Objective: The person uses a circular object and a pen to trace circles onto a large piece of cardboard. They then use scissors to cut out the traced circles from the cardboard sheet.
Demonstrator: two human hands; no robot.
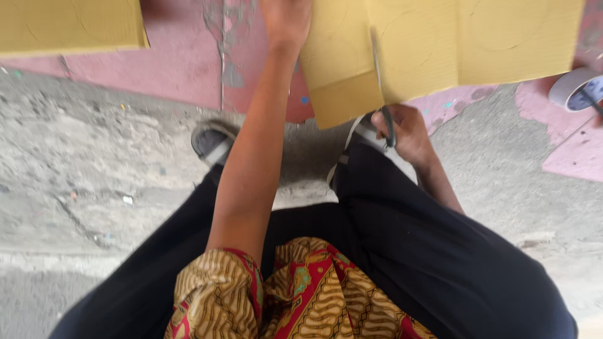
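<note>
Your left hand (286, 22) holds the yellow cardboard sheet (440, 44) at its edge, over the pink floor (182, 63). Your right hand (405, 132) is closed on scissors (384, 94) cutting into the sheet's lower edge. Tape roll (575, 88) at far right.

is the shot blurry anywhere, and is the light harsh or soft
Head view: soft, even daylight with no hard shadows or glare; the left hand and cardboard sheet at the top edge look slightly smeared; the right hand on the scissors is fairly sharp; the patterned shirt is a little soft.
</note>
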